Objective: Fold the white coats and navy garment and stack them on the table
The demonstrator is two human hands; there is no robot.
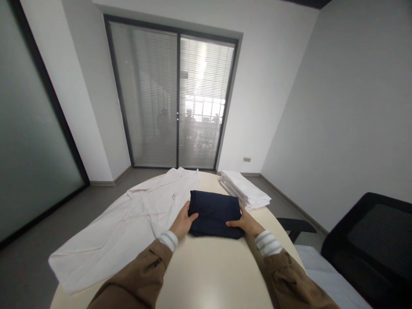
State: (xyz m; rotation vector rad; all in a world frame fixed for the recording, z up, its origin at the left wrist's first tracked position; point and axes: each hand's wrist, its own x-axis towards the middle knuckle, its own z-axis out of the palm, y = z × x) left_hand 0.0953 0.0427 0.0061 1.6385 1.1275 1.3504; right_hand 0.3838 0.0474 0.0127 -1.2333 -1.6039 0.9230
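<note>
A folded dark navy cloth (215, 213) is between my two hands over the pale round table (206, 274). My left hand (184, 219) grips its left edge, thumb on top and the other fingers mostly hidden behind it. At the right edge, my right hand (246, 222) holds it the same way, its thumb lying across the top. A large white garment (122, 223) lies spread over the left side of the table. Behind and to the right of the navy cloth sits a stack of folded white cloth (246, 189).
A black mesh chair (373, 240) stands at the right, with white cloth (325, 270) on its seat beside the table edge. Beyond the table are a glass partition with blinds (170, 98) and white walls.
</note>
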